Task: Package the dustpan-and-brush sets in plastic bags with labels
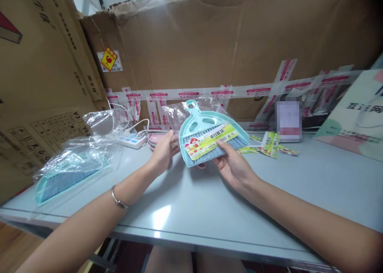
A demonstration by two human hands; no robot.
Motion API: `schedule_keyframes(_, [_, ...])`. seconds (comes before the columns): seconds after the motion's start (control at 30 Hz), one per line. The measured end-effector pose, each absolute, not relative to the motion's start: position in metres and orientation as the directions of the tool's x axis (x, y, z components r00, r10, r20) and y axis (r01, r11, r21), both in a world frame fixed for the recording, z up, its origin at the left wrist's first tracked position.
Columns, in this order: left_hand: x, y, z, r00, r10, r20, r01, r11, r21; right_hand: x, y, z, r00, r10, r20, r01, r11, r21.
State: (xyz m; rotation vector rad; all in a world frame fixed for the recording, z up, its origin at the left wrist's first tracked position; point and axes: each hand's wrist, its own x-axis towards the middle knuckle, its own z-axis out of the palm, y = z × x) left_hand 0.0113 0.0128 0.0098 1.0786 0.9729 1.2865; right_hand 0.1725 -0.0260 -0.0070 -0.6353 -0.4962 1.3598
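Observation:
Tilted up above the table is a light-blue dustpan (217, 116) with its handle pointing away from me. A brush with grey-blue bristles (206, 156) lies in it, and a printed label card (209, 142) with red mushrooms lies across the brush. My right hand (235, 165) grips the lower right edge, thumb on the card and fingers underneath. My left hand (164, 151) is at the left side of the dustpan, its fingers closed at the edge of a clear plastic bag (171, 112). The bag spreads behind the dustpan.
A bagged dustpan and brush (70, 177) lies at the left. Behind are a white power strip (133, 140), pink items (158, 138) and several label cards (269, 144). A blurred-out screen (289, 121) and printed board (356, 117) stand right. Large cardboard boxes (191, 46) wall the back.

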Motion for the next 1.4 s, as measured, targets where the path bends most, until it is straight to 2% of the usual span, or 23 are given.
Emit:
schedule_keyframes(0.23, [0.011,0.012,-0.004,0.249,0.967,0.060,-0.162,-0.019,0.987,0.174,-0.023,-0.007,0.213,0.976,-0.048,-0.735,0.127,-0.666])
schedule_keyframes(0.37, [0.010,0.012,-0.006,0.356,0.935,-0.006,-0.102,0.046,0.994,0.178,-0.018,-0.010,0.253,0.966,-0.059,-0.744,0.156,-0.650])
schedule_keyframes(0.47, [0.013,0.008,-0.006,0.413,0.910,-0.031,-0.129,0.092,0.987,0.180,-0.015,-0.011,0.271,0.960,-0.072,-0.755,0.165,-0.635])
schedule_keyframes(0.63, [0.014,0.006,-0.004,0.349,0.937,-0.008,-0.176,0.074,0.982,0.180,-0.016,-0.007,0.246,0.966,-0.080,-0.772,0.146,-0.619])
schedule_keyframes(0.83, [0.009,0.009,0.000,0.289,0.957,0.021,-0.032,-0.012,0.999,0.178,-0.018,-0.004,0.225,0.968,-0.113,-0.786,0.112,-0.608])
schedule_keyframes(1.0, [0.011,0.003,0.002,0.322,0.945,0.064,0.146,-0.116,0.982,0.180,-0.018,-0.002,0.238,0.964,-0.115,-0.791,0.124,-0.599])
schedule_keyframes(1.2, [0.012,-0.001,0.004,0.387,0.918,0.088,0.099,-0.136,0.986,0.183,-0.015,-0.001,0.271,0.957,-0.104,-0.787,0.158,-0.597])
schedule_keyframes(1.4, [0.010,0.001,0.003,0.428,0.900,0.080,0.163,-0.164,0.973,0.183,-0.014,-0.005,0.272,0.960,-0.073,-0.772,0.172,-0.611])
